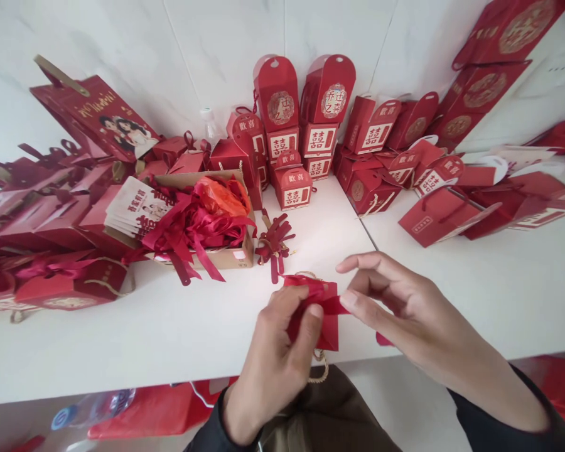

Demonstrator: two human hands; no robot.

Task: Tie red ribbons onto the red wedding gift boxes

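A small red gift box [328, 333] lies near the table's front edge, with a twisted cord handle [321, 370] hanging from its near side. My left hand [282, 339] is closed over the box, thumb and fingers pressing a red ribbon [332, 305] against its top. To the right, my right hand [405, 307] has the same ribbon at its thumb, the index finger raised above. A ribbon tail shows below the right palm. The left fingers hide part of the box and ribbon.
A cardboard box [238, 257] of red ribbons stands at left, beside a bunch of red tags [275, 242]. Several red gift boxes [294, 188] are stacked along the wall, with more at far left and right. Under the table lies a plastic bottle [94, 408].
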